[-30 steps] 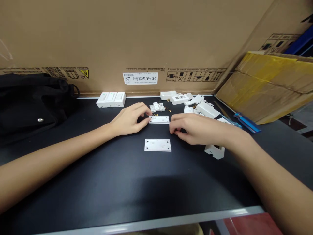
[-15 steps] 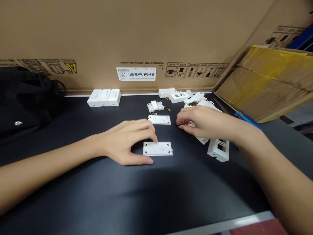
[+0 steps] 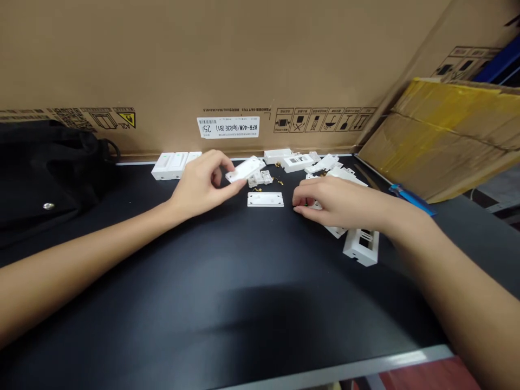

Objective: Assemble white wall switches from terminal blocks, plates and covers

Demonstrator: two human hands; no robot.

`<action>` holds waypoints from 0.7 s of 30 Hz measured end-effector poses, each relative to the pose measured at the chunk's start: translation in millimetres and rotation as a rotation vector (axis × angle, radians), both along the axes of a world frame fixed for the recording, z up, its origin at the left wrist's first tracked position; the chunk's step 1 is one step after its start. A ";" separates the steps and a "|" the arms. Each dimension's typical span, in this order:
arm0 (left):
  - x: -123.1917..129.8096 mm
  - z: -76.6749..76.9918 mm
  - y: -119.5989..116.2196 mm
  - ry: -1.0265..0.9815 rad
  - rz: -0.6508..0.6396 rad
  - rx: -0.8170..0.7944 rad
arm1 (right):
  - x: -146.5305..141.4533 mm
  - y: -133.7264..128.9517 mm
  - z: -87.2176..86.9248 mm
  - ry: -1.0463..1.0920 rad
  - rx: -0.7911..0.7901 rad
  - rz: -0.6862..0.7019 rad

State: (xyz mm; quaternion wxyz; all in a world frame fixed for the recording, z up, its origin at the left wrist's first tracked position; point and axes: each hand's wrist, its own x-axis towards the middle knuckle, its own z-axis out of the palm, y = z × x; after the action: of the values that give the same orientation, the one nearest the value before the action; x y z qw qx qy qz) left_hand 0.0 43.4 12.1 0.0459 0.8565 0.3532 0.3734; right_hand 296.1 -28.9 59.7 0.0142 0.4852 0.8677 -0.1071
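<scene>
My left hand [image 3: 206,183] pinches a white rectangular plastic plate [image 3: 245,169] by its left end, tilted above the table. Just behind and below it lies a white plastic inner part [image 3: 260,178] with small brass pieces close by. A second white plate [image 3: 265,199] lies flat on the table between my hands. My right hand [image 3: 325,200] rests at the pile of white parts with its fingers closed; something small and dark green shows between thumb and fingers, too little to name. Right by its wrist is a white housing with slots [image 3: 361,246].
White switch units [image 3: 173,165] stand at the back left beside a black bag [image 3: 52,173]. More white housings and covers [image 3: 298,162] lie at the back. A blue-handled tool [image 3: 412,199] sits at the right, by a taped cardboard box [image 3: 442,135]. A large carton [image 3: 227,65] walls the rear.
My left hand has closed on the near white plate, lifted it off the table and carried it back toward the inner part. My right hand has stayed nearly still.
</scene>
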 end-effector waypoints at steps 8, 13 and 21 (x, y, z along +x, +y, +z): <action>16.8 -18.5 50.2 0.340 0.151 0.057 | 3.6 0.5 -2.8 0.016 -0.004 0.015; 25.6 -21.4 55.3 0.438 -0.023 0.083 | 4.0 1.7 -6.1 0.009 0.048 0.025; 39.8 -15.3 51.7 0.494 -0.308 0.104 | 4.3 2.6 -5.3 -0.014 0.075 0.028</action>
State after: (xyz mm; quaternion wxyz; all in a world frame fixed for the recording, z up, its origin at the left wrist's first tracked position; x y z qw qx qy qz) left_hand 39.8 95.1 -3.2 -0.0294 0.9662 0.1997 0.1601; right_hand 300.4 -26.2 54.5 0.0035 0.4737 0.8778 -0.0712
